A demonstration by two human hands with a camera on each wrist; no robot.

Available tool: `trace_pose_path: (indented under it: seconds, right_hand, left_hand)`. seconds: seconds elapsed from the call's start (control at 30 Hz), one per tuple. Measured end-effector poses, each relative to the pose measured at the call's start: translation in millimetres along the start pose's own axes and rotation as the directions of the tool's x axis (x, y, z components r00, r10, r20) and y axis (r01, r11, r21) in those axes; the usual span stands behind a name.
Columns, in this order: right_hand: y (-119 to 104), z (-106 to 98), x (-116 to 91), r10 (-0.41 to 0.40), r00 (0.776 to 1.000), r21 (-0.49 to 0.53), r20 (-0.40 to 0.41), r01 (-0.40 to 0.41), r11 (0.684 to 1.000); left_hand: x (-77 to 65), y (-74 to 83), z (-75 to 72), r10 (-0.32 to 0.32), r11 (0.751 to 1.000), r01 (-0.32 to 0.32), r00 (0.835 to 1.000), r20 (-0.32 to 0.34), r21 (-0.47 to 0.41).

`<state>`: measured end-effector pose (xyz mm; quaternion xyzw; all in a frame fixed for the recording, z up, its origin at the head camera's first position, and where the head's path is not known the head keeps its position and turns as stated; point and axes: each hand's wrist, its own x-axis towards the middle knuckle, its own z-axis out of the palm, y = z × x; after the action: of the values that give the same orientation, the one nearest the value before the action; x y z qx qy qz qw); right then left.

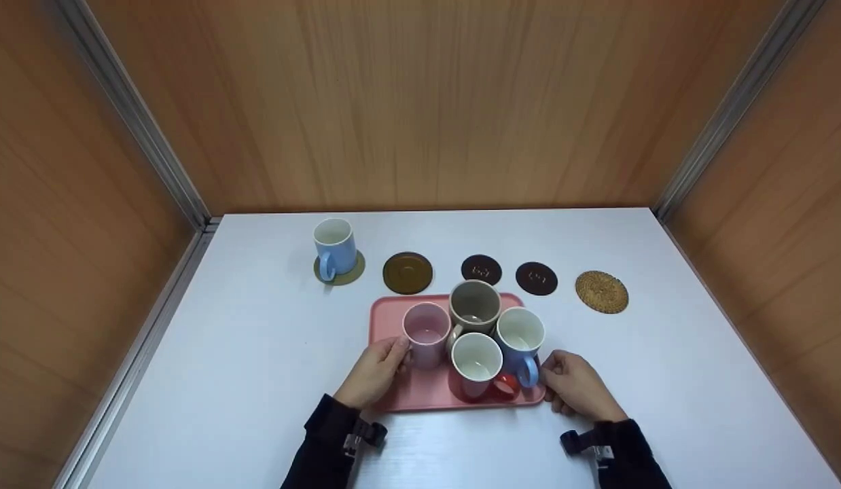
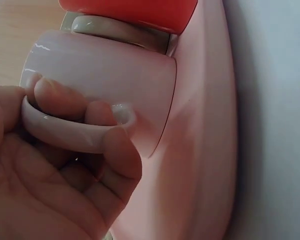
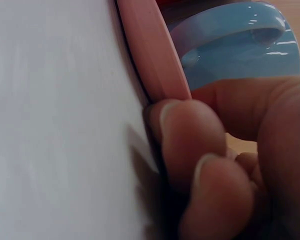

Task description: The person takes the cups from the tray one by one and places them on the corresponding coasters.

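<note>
My left hand (image 1: 374, 372) grips the handle of a pale pink mug (image 1: 427, 336) that stands on the left part of a pink tray (image 1: 420, 397). Seen from the left wrist, the fingers curl through the mug's handle (image 2: 70, 131). At the tray's front right corner my right hand (image 1: 578, 386) pinches the rim (image 3: 157, 55) between thumb and fingers. Crowded beside the pink mug are a beige mug (image 1: 475, 305), a blue mug (image 1: 520, 339) with its handle toward me, and a red mug (image 1: 476, 367) with a white inside.
Behind the tray runs a row of coasters: an olive one (image 1: 352, 270) under another blue mug (image 1: 335, 248), a brown one (image 1: 407, 273), two dark ones (image 1: 481, 266) (image 1: 537, 278) and a woven tan one (image 1: 602, 292). Wooden panels (image 1: 427, 109) enclose the white table (image 1: 244, 353).
</note>
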<state>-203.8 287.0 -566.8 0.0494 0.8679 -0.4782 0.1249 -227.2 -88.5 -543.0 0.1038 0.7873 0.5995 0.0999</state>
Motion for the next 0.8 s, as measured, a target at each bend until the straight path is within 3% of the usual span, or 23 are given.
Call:
trace_pose_path:
  seconds: [0.43,0.8]
  right_hand:
    - [-0.3,0.1,-0.3,0.008,1.0,-0.003,-0.003,-0.008,1.0]
    - [1.5,-0.4,0.6,-0.009,1.0,-0.007,0.002,0.009,1.0]
  left_hand:
    - [3.5,-0.6,-0.1,0.05,0.994,-0.047,0.999,-0.023,0.094]
    - [3.1,3.2,0.7,0.076,0.997,-0.073,0.994,-0.084,0.036]
